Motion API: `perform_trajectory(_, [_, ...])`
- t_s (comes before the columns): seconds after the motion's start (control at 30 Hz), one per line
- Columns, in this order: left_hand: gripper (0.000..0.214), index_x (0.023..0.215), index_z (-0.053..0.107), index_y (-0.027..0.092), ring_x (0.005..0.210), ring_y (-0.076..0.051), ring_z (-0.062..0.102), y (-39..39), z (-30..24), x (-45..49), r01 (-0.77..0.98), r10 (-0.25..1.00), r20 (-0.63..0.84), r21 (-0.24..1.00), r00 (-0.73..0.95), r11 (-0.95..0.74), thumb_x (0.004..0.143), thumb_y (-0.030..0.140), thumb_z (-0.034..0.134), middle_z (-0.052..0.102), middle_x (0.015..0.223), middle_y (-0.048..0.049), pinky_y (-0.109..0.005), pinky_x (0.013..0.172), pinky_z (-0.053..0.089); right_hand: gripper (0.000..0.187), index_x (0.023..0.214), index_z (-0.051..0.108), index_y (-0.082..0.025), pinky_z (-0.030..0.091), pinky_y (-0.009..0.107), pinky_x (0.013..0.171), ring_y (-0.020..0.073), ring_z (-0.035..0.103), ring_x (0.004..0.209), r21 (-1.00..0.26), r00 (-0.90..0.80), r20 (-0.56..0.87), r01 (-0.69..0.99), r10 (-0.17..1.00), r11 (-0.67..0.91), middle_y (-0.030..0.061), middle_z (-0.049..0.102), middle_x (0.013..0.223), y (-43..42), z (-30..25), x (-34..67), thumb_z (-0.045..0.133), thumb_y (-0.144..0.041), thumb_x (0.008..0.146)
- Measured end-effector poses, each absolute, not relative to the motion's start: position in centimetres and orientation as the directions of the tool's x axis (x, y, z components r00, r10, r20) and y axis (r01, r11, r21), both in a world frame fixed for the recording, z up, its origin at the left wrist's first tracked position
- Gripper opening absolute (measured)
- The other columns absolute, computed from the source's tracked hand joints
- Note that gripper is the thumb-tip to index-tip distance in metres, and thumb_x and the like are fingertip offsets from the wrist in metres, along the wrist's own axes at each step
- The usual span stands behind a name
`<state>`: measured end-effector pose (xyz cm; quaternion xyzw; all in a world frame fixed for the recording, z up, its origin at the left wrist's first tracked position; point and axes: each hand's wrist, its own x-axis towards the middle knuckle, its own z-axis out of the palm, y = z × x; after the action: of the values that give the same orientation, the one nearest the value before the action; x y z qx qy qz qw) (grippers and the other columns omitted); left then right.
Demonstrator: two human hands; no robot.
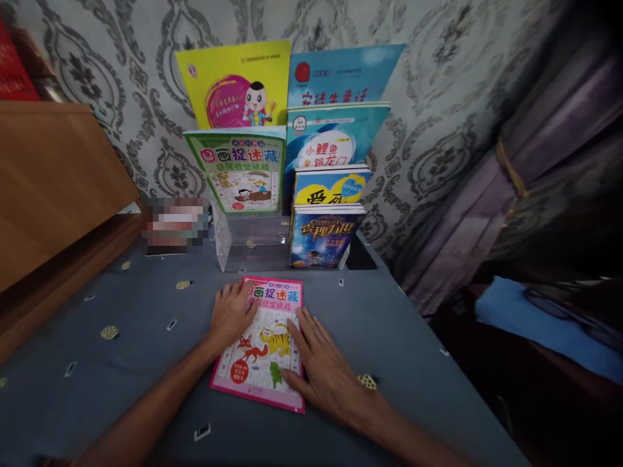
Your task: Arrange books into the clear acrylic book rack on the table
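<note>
A pink-bordered picture book [263, 350] with a tiger and a fox on its cover lies flat on the grey tablecloth [146, 363]. My left hand [231, 314] rests flat on the book's upper left edge, fingers spread. My right hand [321, 370] lies flat on its right edge, fingers stretched out and the thumb along the lower part of the cover. Neither hand grips anything.
A clear tiered stand [243, 246] at the table's back holds several children's books: yellow [238, 84], blue [341, 74], green [238, 172] and a dark blue one [321, 237] in front. A wooden cabinet [53, 181] stands at left, a purple curtain [487, 194] at right.
</note>
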<state>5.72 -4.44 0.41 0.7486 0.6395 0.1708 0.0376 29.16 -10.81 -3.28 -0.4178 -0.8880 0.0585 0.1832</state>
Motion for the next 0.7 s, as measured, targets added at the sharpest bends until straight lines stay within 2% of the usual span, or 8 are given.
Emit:
perform_trajectory(0.1, [0.041, 0.128, 0.059, 0.018, 0.113, -0.029, 0.059, -3.1, -0.2, 4.5, 0.758, 0.97, 0.231, 0.619, 0.074, -0.205, 0.089, 0.032, 0.052, 0.067, 0.124, -0.0118, -0.049, 0.103, 0.041, 0.075, 0.151, 0.036, -0.009, 0.032, 0.056, 0.118, 0.0376, 0.021, 0.15, -0.287, -0.57, 0.289, 0.715, 0.769, 0.638, 0.0249, 0.024, 0.161, -10.9, -3.3, 29.2, 0.061, -0.046, 0.091])
perform_trajectory(0.17, [0.043, 0.122, 0.059, 0.017, 0.11, -0.028, 0.062, -2.4, -0.7, 3.7, 0.504, 0.979, 0.205, 0.845, 0.005, -0.179, 0.083, 0.035, 0.059, 0.069, 0.119, -0.0121, -0.045, 0.1, 0.046, 0.074, 0.15, 0.037, -0.009, 0.031, 0.056, 0.119, 0.0379, 0.021, 0.15, -0.299, -0.565, 0.289, 0.714, 0.773, 0.633, 0.025, 0.024, 0.161, -10.9, -3.1, 29.1, 0.062, -0.044, 0.09])
perform_trajectory(0.23, [0.052, 0.12, 0.058, 0.016, 0.103, -0.027, 0.067, -2.1, -0.9, 3.3, 0.217, 0.992, 0.091, 0.974, -0.084, -0.071, 0.074, 0.038, 0.069, 0.069, 0.116, -0.0125, -0.041, 0.091, 0.052, 0.074, 0.15, 0.038, -0.008, 0.031, 0.058, 0.118, 0.0389, 0.022, 0.15, -0.311, -0.565, 0.269, 0.715, 0.78, 0.626, 0.0263, 0.023, 0.161, -10.9, -2.9, 29.1, 0.063, -0.044, 0.09])
perform_trajectory(0.3, [0.063, 0.119, 0.056, 0.015, 0.092, -0.027, 0.07, -2.3, -0.8, 3.1, -0.017, 0.992, -0.098, 0.995, -0.077, 0.097, 0.064, 0.037, 0.078, 0.071, 0.11, -0.0126, -0.039, 0.08, 0.056, 0.076, 0.15, 0.038, -0.008, 0.03, 0.058, 0.118, 0.0399, 0.022, 0.149, -0.332, -0.563, 0.232, 0.72, 0.793, 0.609, 0.0276, 0.023, 0.16, -11.0, -2.5, 29.0, 0.064, -0.044, 0.089])
perform_trajectory(0.4, [0.066, 0.114, 0.058, 0.013, 0.08, -0.028, 0.073, -3.2, -0.1, 3.3, -0.187, 0.945, -0.289, 0.931, 0.151, 0.315, 0.057, 0.031, 0.085, 0.075, 0.097, -0.0123, -0.039, 0.072, 0.058, 0.077, 0.15, 0.037, -0.009, 0.028, 0.058, 0.119, 0.0395, 0.02, 0.15, -0.38, -0.554, 0.184, 0.722, 0.812, 0.579, 0.0268, 0.021, 0.161, -11.1, -2.2, 29.0, 0.067, -0.043, 0.088])
perform_trajectory(0.47, [0.063, 0.112, 0.059, 0.013, 0.079, -0.028, 0.074, -3.7, 0.7, 3.5, -0.228, 0.923, -0.296, 0.908, 0.247, 0.352, 0.057, 0.027, 0.087, 0.076, 0.094, -0.0123, -0.039, 0.072, 0.059, 0.079, 0.152, 0.035, -0.013, 0.027, 0.057, 0.12, 0.0381, 0.019, 0.151, -0.426, -0.54, 0.174, 0.713, 0.824, 0.557, 0.024, 0.019, 0.163, -11.0, -2.4, 29.1, 0.068, -0.042, 0.087])
perform_trajectory(0.6, [0.061, 0.115, 0.058, 0.016, 0.087, -0.029, 0.074, -4.2, 2.3, 3.9, -0.282, 0.945, -0.209, 0.918, 0.252, 0.278, 0.062, 0.026, 0.087, 0.076, 0.102, -0.0116, -0.039, 0.077, 0.06, 0.098, 0.159, 0.016, -0.019, 0.031, 0.058, 0.118, 0.0356, 0.02, 0.151, -0.58, -0.393, 0.173, 0.7, 0.903, 0.416, 0.0191, 0.016, 0.165, -10.3, -3.3, 29.5, 0.071, -0.044, 0.083])
perform_trajectory(0.7, [0.061, 0.117, 0.056, 0.019, 0.092, -0.03, 0.074, -4.4, 3.4, 4.0, -0.312, 0.963, -0.145, 0.926, 0.229, 0.214, 0.065, 0.028, 0.086, 0.076, 0.106, -0.0108, -0.041, 0.081, 0.06, 0.095, 0.158, 0.019, -0.022, 0.039, 0.06, 0.111, 0.0369, 0.039, 0.143, -0.742, -0.24, 0.21, 0.592, 0.948, 0.314, 0.019, 0.035, 0.158, -9.2, -3.4, 29.4, 0.07, -0.047, 0.083])
